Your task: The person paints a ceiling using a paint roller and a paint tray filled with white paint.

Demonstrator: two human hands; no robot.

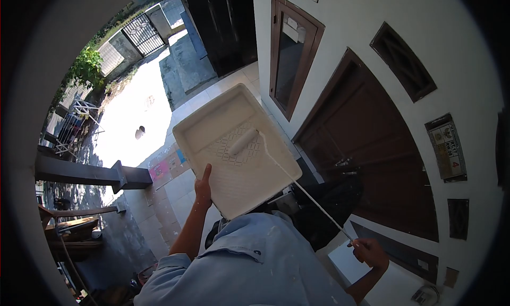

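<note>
A large cream paint tray point(255, 184) is held in front of the body, its near side close to the blue shirt. My left hand point(203, 189) grips the tray's left edge, with the thumb up over the rim and the fingers hidden beneath. Across the tray's textured, gridded part lies a pale paint roller point(244, 142). Its long thin handle point(319, 206) runs over the tray's right edge, down to the right. My right hand point(369, 253) is closed round the far end of that handle.
A brown door point(377, 146) and a framed window point(292, 56) stand in the white wall on the right. A grey pillar point(90, 172) is at the left. Beyond the tiled floor lie a sunlit yard and a metal gate point(142, 35).
</note>
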